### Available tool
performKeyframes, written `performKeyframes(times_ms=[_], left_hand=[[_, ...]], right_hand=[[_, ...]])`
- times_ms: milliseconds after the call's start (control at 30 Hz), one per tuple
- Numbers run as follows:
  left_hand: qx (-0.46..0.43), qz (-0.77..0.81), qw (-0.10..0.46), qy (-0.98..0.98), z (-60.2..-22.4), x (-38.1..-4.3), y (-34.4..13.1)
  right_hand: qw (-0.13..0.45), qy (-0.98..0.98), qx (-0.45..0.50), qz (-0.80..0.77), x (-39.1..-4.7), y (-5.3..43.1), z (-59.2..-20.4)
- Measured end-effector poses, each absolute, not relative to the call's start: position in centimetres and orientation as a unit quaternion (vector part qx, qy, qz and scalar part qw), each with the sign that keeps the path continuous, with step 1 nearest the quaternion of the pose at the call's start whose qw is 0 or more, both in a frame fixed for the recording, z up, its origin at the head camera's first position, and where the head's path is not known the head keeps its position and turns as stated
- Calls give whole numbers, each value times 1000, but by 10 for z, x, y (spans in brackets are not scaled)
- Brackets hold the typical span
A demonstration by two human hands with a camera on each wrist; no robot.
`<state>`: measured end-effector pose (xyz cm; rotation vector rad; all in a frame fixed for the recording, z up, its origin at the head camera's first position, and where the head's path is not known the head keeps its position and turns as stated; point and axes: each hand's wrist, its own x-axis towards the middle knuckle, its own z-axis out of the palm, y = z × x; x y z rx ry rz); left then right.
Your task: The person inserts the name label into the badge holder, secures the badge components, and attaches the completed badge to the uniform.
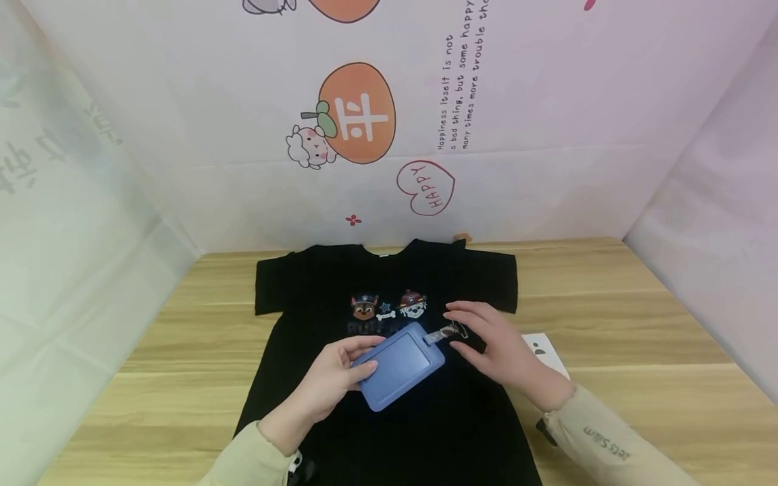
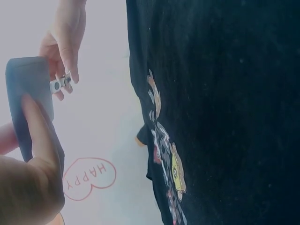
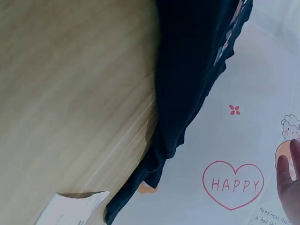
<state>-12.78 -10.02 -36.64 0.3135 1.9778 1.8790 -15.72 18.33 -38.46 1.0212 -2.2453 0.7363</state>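
My left hand point(image 1: 333, 372) pinches a blue badge holder point(image 1: 399, 368) by its lower left side, thumb on the front face and fingers behind. The holder is tilted above a black T-shirt point(image 1: 419, 439). From its upper right corner sticks out a short clear strap with a metal clip point(image 1: 451, 330). My right hand point(image 1: 501, 347) is around the clip, thumb and fingers spread to either side of it. In the right wrist view, a gap shows between the fingers of the right hand point(image 3: 290, 183); the badge holder is outside that view.
The T-shirt, printed with cartoon dogs point(image 1: 389, 310), lies spread on a wooden table point(image 1: 164, 351). Partly under my right forearm is a white card point(image 1: 545, 351). A printed white cloth point(image 1: 243, 135) hangs behind the table, with pale cloth at both sides.
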Motion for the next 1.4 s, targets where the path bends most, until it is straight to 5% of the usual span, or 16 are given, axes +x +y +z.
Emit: performKeyframes(times_ms=[833, 1400], left_hand=[[128, 686, 267, 665, -370, -126, -103], [133, 651, 241, 707, -373, -127, -102]], right_hand=[[372, -748, 480, 266, -154, 183, -383], [411, -701, 498, 302, -152, 162, -363]])
